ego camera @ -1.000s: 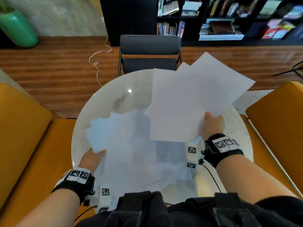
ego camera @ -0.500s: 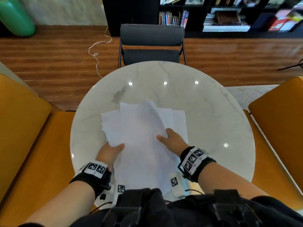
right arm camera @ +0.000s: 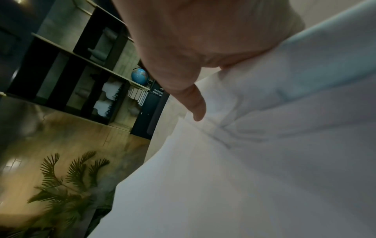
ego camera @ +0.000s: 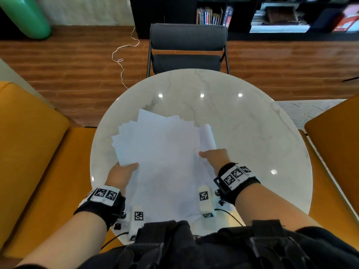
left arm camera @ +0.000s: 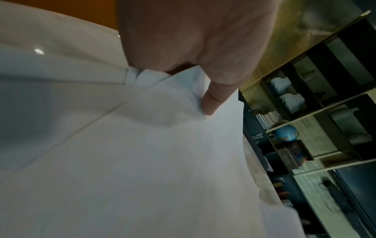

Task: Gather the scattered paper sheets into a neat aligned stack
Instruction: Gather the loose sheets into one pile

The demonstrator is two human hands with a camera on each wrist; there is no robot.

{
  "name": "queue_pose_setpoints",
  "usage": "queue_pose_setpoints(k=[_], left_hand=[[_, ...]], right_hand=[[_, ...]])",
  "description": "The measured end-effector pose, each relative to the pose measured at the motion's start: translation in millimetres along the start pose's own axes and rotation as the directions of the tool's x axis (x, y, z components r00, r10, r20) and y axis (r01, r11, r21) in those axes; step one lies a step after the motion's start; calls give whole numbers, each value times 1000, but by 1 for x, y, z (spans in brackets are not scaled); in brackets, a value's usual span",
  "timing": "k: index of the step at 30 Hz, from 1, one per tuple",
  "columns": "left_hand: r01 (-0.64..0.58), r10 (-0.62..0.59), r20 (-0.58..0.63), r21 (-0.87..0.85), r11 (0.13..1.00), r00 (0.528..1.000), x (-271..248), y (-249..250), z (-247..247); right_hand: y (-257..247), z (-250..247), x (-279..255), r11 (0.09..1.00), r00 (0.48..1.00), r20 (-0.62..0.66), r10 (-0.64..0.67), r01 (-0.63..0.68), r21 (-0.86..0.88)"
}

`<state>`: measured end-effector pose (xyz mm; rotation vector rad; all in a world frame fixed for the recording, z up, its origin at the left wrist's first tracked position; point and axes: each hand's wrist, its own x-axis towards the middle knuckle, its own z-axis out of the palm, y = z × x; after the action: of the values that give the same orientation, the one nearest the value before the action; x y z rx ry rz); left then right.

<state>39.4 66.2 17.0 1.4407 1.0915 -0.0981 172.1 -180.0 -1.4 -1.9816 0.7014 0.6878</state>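
Head view: paper sheets (ego camera: 165,162) bunched over the near half of the round table (ego camera: 242,133), corners fanned, far from square. Left hand (ego camera: 120,174) pinching the left edge, thumb on top; left wrist view confirming thumb pressed into the pile. Right hand (ego camera: 215,158) pinching the right edge, one sheet curling up beside it. Risk, by judgement: squeezing inward now could crease that curled sheet or buckle the middle; loose lower sheets could slide off toward the lap. No legible writing anywhere: sheets blank, book spines on the shelf (ego camera: 213,14) too blurred, wristbands showing only square black-and-white markers.
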Motion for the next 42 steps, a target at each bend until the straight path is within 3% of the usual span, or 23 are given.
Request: queue_pose_setpoints(k=[3,7,9,15,17,20,25,28,31,33,36,40,42], left_hand=[[4,-4,62,-6,1000,998,1,-2,13],[48,-45,87,-39,998,995,12,-8,14],[77,-73,87,-41,996,994,21,-13,8],[84,-82,95,-17,996,992,19,-3,-4],[90,-88,101,-10,996,991,15,1,-7],[72,-72,119,-1,997,990,13,4,-13],[65,-80,292,62,996,953,7,10,10],[-3,-32,261,134,991,965,1,7,29],[0,-13,172,76,997,985,5,6,30],[56,-61,177,30,998,982,9,6,26],[51,-53,179,16,999,982,15,5,18],[33,-42,205,47,998,978,13,6,13],[42,-52,221,50,998,974,10,9,13]], right_hand=[[5,2,-5,996,990,111,-88,88,4],[12,-15,-5,987,980,123,-154,158,-18],[18,-26,2,988,985,90,-144,148,-37],[30,-50,16,972,996,-69,-52,66,226],[31,-55,13,984,980,-191,-52,82,156],[34,-59,15,998,995,-97,-31,25,-60],[33,-32,19,979,978,-55,-200,197,-57],[21,-31,-1,962,958,-82,-274,273,-21],[23,-49,-1,977,971,-180,-159,180,111],[30,-61,5,983,991,-114,-69,87,159],[41,-74,9,995,995,99,-23,13,97],[45,-72,6,957,990,-29,-138,125,-262],[43,-65,1,939,979,-50,-197,174,-296]])
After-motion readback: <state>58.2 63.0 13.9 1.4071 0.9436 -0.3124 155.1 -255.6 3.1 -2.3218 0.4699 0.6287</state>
